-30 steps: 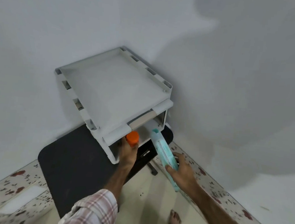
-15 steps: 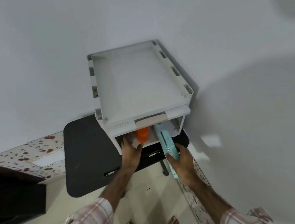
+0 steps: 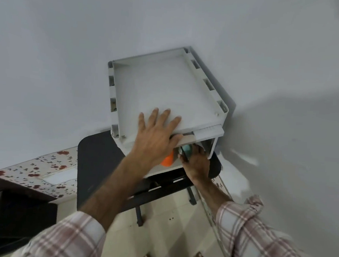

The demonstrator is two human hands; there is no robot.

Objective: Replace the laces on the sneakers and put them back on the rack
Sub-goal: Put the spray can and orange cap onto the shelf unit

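Resting left hand (image 3: 155, 139) flat on rack (image 3: 167, 91) | right hand (image 3: 195, 161) gripping teal bottle (image 3: 186, 149)

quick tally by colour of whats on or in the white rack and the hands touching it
orange: 1, the orange item in the lower compartment of the white rack
teal: 1, the teal item gripped by the right hand
hands: 2, that right hand and the left hand, flat on the top tray
total: 4
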